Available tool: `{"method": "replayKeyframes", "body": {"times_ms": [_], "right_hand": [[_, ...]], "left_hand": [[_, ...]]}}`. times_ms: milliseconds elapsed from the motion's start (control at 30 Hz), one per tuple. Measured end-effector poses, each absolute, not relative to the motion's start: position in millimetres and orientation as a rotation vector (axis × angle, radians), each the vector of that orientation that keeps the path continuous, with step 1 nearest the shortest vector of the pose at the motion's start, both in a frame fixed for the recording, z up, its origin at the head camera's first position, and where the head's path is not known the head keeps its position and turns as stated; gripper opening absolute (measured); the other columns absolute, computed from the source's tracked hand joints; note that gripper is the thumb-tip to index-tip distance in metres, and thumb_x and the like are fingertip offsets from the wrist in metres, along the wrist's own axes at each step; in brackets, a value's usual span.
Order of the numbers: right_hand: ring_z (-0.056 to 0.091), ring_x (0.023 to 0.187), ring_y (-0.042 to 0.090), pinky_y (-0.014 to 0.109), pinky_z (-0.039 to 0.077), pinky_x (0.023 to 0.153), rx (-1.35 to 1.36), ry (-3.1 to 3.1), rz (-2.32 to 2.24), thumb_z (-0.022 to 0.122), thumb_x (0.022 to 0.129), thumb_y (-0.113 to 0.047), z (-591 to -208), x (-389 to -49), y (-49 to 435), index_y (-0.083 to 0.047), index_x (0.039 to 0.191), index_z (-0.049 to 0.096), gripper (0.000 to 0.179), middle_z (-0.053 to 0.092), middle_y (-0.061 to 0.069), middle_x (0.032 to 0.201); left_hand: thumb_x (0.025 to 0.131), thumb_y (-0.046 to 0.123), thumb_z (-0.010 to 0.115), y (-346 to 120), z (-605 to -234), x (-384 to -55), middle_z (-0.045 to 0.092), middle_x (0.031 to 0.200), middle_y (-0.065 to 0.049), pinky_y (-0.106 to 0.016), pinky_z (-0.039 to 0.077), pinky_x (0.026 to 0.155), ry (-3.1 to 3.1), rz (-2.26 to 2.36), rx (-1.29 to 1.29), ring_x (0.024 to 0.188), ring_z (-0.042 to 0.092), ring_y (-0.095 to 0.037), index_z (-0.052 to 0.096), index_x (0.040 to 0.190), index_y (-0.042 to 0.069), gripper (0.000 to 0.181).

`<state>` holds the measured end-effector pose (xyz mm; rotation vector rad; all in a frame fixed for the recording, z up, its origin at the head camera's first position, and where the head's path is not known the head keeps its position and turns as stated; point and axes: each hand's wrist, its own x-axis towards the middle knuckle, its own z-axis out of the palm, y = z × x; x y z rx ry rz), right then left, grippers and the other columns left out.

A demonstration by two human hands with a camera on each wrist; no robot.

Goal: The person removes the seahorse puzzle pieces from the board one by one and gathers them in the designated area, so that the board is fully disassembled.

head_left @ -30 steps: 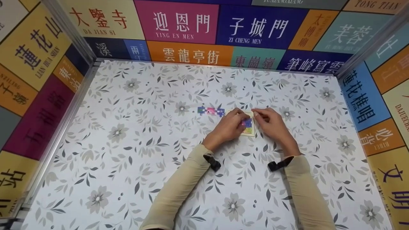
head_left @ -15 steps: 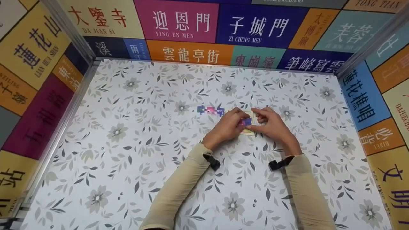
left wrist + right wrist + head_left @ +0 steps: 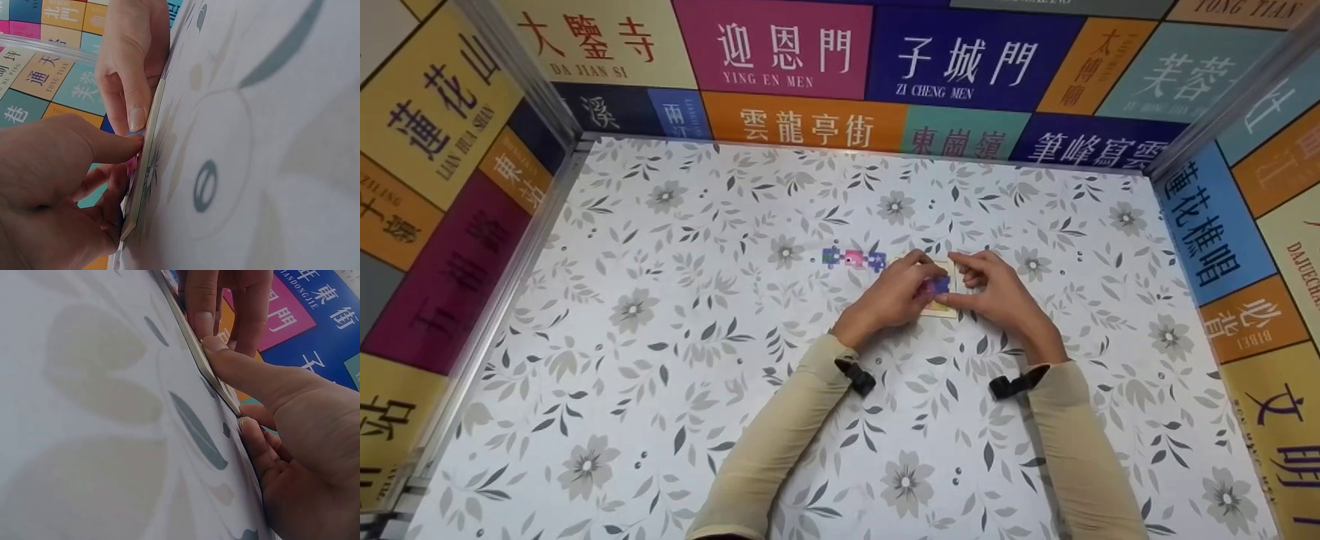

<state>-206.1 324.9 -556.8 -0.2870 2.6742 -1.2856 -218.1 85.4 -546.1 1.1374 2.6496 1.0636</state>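
A small cream-edged jigsaw puzzle board lies flat on the table, with blue-purple and yellow pieces in it. My left hand covers its left part, with curled fingers at the edge and the thumb on the pieces. From the right, my right hand presses its straight thumb on a blue-purple puzzle piece. Its index finger reaches the board's upper right corner. In both wrist views the two thumb tips meet over the board's edge. The hands hide much of the board.
Left of the board is a row of loose puzzle pieces: a green and blue one, a pink one and a blue one. The tabletop has a floral print. Coloured sign-printed walls enclose its back and sides.
My right thumb has moved from near the board's upper right corner down and left onto the blue-purple piece. The left hand stays almost still, and the loose pieces stay put.
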Motion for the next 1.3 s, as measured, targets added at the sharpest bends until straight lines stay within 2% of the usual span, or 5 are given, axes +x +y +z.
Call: {"method": "replayKeyframes", "body": {"times_ms": [300,467,800,1100,1300], "right_hand": [[0.058,0.101,0.022,0.016,0.046,0.087,-0.291,2.676,-1.282,0.094,0.083,-0.047,-555.9,-205.8,324.4,-0.017,0.156,0.060,0.085,0.056,0.010,0.118],[0.057,0.100,0.021,0.016,0.046,0.086,-0.298,2.685,-1.278,0.094,0.084,-0.046,-555.9,-205.2,325.1,-0.016,0.155,0.060,0.084,0.055,0.010,0.116],[0.057,0.101,0.022,0.017,0.046,0.087,-0.310,2.675,-1.274,0.093,0.084,-0.045,-555.2,-205.3,324.5,-0.016,0.156,0.059,0.085,0.055,0.010,0.116],[0.057,0.099,0.021,0.016,0.046,0.086,-0.306,2.693,-1.256,0.094,0.084,-0.045,-555.7,-206.1,323.8,-0.017,0.155,0.061,0.084,0.056,0.009,0.114],[0.058,0.101,0.021,0.015,0.046,0.086,-0.296,2.690,-1.263,0.094,0.083,-0.045,-555.9,-206.4,323.4,-0.017,0.155,0.060,0.084,0.056,0.009,0.115]], "left_hand": [[0.105,0.003,0.062,83.2,-545.3,-222.2,0.068,0.132,-0.015,-0.035,0.056,0.099,2.580,1.091,1.082,0.111,0.067,-0.025,0.070,0.142,0.003,0.038],[0.103,0.002,0.066,82.5,-547.1,-225.7,0.073,0.124,-0.015,-0.034,0.058,0.095,2.563,1.157,1.111,0.107,0.069,-0.024,0.072,0.135,0.001,0.033],[0.104,0.003,0.065,81.1,-547.6,-223.8,0.066,0.123,-0.016,-0.033,0.056,0.093,2.574,1.148,1.122,0.106,0.064,-0.026,0.073,0.135,0.004,0.032],[0.106,0.009,0.064,83.6,-547.7,-221.5,0.065,0.127,-0.015,-0.031,0.056,0.096,2.601,1.098,1.003,0.108,0.064,-0.023,0.071,0.138,0.004,0.033],[0.105,0.010,0.066,87.0,-554.8,-225.3,0.066,0.125,-0.014,-0.032,0.056,0.095,2.613,1.117,0.994,0.107,0.065,-0.022,0.074,0.134,0.003,0.031]]}}
